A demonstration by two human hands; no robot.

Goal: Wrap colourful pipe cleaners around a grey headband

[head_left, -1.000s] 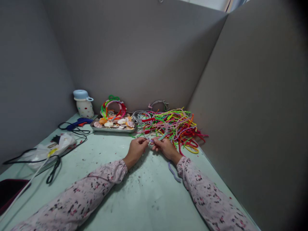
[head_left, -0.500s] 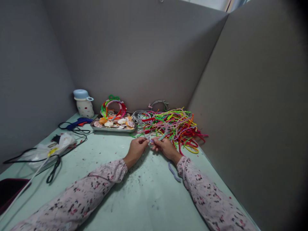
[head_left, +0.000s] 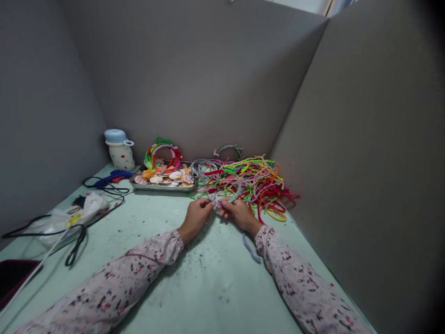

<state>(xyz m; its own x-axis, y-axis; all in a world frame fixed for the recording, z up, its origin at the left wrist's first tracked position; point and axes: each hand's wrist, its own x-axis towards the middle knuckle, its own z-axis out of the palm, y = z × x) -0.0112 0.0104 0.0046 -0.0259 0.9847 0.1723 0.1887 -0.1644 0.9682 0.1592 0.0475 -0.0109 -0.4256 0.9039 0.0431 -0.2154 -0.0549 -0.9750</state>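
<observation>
Both my hands hold a thin hoop (head_left: 237, 194) partly wrapped in pale teal and lilac pipe cleaner. My left hand (head_left: 199, 214) pinches its near side, fingertips pressed together. Close beside it, my right hand (head_left: 242, 214) is closed around the right part of the hoop. A short lilac strand (head_left: 216, 201) shows between the fingertips; its ends are too small to make out. By my right wrist, a lilac pipe cleaner (head_left: 251, 249) lies on the table. Right behind the hands spreads a tangled heap of coloured pipe cleaners (head_left: 260, 178).
A metal tray (head_left: 163, 188) of shells, with finished-looking coloured hoops (head_left: 163, 155) on top, stands left of a grey wire coil (head_left: 204, 169). Further left are a bottle (head_left: 120, 153), a blue-handled tool (head_left: 114, 176), black cables and a plastic bag (head_left: 57, 222). Grey partitions enclose the table.
The view has shifted very slightly. Both hands keep the same hold on the hoop, with no clear movement.
</observation>
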